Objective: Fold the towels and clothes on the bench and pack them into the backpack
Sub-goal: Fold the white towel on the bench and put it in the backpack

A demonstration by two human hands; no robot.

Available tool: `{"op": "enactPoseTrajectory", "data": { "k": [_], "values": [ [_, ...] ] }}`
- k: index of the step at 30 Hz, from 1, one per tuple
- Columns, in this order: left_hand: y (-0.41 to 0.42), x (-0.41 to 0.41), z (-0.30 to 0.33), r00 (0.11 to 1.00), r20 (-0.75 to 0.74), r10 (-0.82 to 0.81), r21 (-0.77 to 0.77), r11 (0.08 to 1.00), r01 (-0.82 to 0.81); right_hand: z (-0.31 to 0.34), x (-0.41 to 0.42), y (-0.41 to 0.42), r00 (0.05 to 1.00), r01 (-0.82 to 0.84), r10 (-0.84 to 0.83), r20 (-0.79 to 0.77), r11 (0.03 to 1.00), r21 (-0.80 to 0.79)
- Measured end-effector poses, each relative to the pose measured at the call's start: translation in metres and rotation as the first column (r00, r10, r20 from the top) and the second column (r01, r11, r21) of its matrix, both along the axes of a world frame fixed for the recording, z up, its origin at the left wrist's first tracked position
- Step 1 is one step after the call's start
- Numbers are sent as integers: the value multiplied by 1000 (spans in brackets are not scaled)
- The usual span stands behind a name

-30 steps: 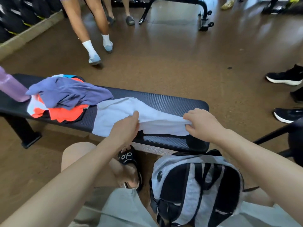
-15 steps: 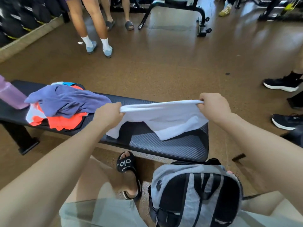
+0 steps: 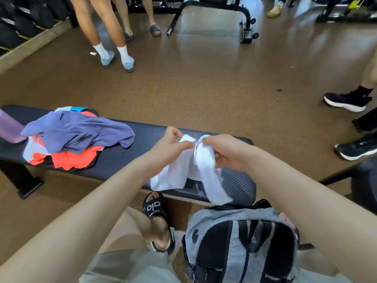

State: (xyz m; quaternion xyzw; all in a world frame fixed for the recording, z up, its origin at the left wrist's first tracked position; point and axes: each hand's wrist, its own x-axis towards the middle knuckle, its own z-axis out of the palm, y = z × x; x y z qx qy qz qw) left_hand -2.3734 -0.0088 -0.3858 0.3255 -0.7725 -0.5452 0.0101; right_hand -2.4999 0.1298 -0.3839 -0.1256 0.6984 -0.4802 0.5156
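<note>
Now, hands: the left hand (image 3: 171,142) and right hand (image 3: 225,151) are drawn close together, each pinched on an upper corner of the white towel (image 3: 201,166).
Towel: it hangs from both fists in two soft lobes, its lower ends draping over the near edge of the bench (image 3: 142,139).
Handling: probably light, limp and grippy; pinching the corners looks best, since it will sag anywhere unsupported.
Backpack: the grey backpack (image 3: 240,242) sits directly below the hands, between the knees.
Remaining clothes: a purple garment (image 3: 79,131) on an orange one (image 3: 75,158), well left of the left hand.
Hidden: whether the backpack is unzipped; fingertips buried in cloth.
</note>
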Motion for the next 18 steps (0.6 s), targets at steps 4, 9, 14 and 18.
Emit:
{"op": "enactPoseTrajectory", "data": {
  "k": [4, 9, 14, 18],
  "values": [
    [31, 1, 5, 975, -69, -210, -258, 948, 186, 5, 11, -3, 972, 147, -124, 200, 984, -101],
    [37, 0, -9, 946, 15, -323, -491, 822, 289, 8, 17, 2, 974, 111, -86, 211, 987, -112],
    [29, 4, -4, 923, -3, -384, -599, 740, 305, 5, 11, 7, 996, 28, -20, -92, 996, 87],
    [31, 14, -4, 846, 39, -532, -712, 580, 397, 2, -5, 6, 814, -20, 203, -545, 946, 322]
  ]
}}
